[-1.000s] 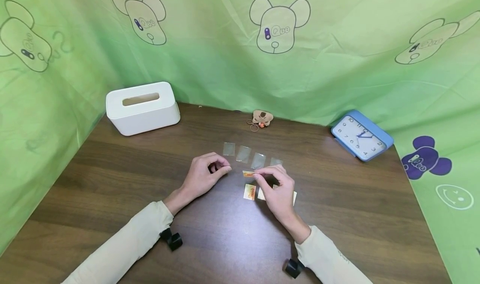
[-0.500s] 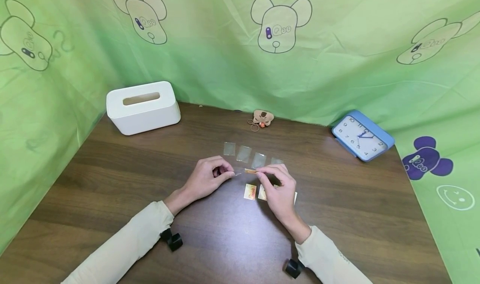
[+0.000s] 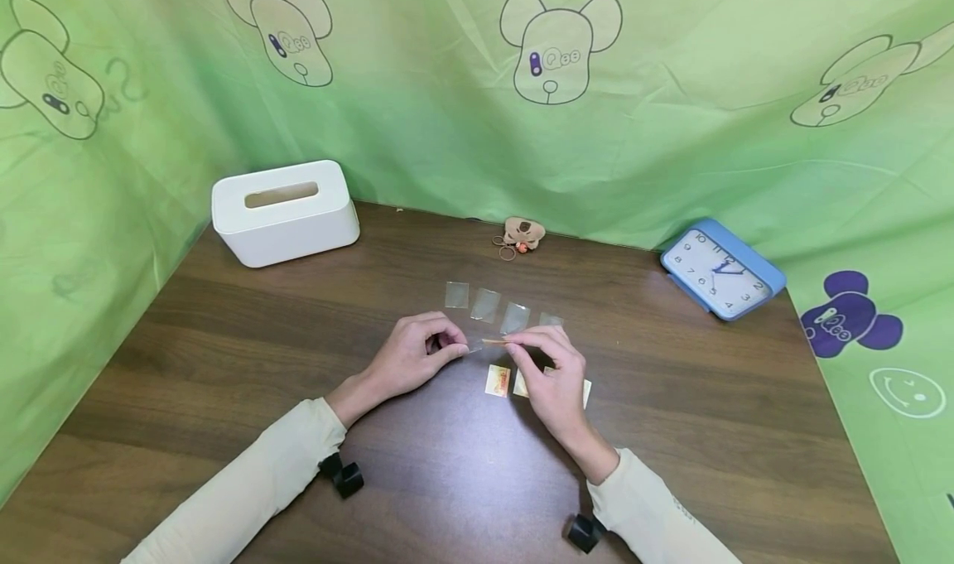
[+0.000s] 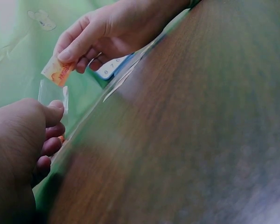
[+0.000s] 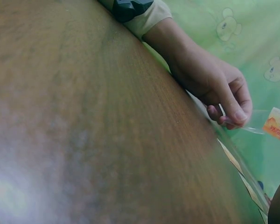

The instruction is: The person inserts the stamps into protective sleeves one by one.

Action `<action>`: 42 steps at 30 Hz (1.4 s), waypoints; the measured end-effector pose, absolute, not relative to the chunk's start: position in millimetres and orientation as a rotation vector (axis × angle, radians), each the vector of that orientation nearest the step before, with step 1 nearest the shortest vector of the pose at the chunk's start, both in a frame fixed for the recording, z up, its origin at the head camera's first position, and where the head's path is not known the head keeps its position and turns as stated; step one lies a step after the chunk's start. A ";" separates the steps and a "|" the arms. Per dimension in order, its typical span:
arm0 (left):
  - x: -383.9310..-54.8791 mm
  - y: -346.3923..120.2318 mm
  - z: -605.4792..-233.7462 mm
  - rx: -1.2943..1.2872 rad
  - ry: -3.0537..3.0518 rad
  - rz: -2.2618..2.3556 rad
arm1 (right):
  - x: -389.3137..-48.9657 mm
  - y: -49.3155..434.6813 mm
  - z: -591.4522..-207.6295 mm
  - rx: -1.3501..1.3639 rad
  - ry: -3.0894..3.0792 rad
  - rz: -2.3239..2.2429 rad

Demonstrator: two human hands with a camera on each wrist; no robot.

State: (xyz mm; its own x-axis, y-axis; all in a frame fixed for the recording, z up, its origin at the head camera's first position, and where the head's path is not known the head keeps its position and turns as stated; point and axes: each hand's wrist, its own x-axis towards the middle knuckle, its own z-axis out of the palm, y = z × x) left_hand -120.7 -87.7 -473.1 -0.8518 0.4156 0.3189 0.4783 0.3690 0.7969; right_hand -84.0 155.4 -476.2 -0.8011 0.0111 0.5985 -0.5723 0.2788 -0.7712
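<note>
My left hand (image 3: pixel 420 350) pinches a small clear plastic sleeve (image 4: pixel 47 93) between thumb and fingers. Opposite it, my right hand (image 3: pixel 553 373) pinches a small orange and cream printed card (image 4: pixel 59 71) at one end. The card's free edge points at the sleeve's mouth, close to it in both wrist views. On the table below lie several similar cards (image 3: pixel 498 380) in a row, partly covered by the right hand. Beyond the hands, a row of clear sleeves (image 3: pixel 485 306) lies flat, the rightmost one (image 3: pixel 551 320) partly behind the right hand.
A white tissue box (image 3: pixel 286 214) stands at the back left of the wooden table (image 3: pixel 477 498). A brown plush keychain (image 3: pixel 524 233) lies at the back middle, and a blue clock (image 3: pixel 723 270) leans back at the right. Green printed cloth (image 3: pixel 417 92) hangs around the table.
My left hand has shifted slightly right, and the clear sleeve now shows at its fingertips. The card in my right hand has tilted to edge-on in the head view, nearer the sleeve.
</note>
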 end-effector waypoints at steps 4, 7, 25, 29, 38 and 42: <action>-120.6 -88.2 -473.4 -0.841 -2.553 -1.501 | -83.8 156.0 -477.3 0.511 -2.092 1.541; -120.4 -88.4 -473.6 -0.852 -2.546 -1.483 | -83.4 155.8 -477.2 0.506 -2.109 1.537; -120.2 -86.5 -474.2 -0.904 -2.504 -1.519 | -80.8 152.2 -474.1 0.460 -2.129 1.542; -121.0 -85.6 -478.1 -0.934 -2.456 -1.538 | -80.1 151.2 -473.5 0.409 -2.141 1.549; -117.8 -85.7 -472.9 -0.908 -2.473 -1.374 | -79.4 151.7 -474.9 0.279 -2.147 1.602; -116.3 -86.8 -472.7 -0.910 -2.432 -1.207 | -79.0 151.6 -474.5 0.228 -2.140 1.608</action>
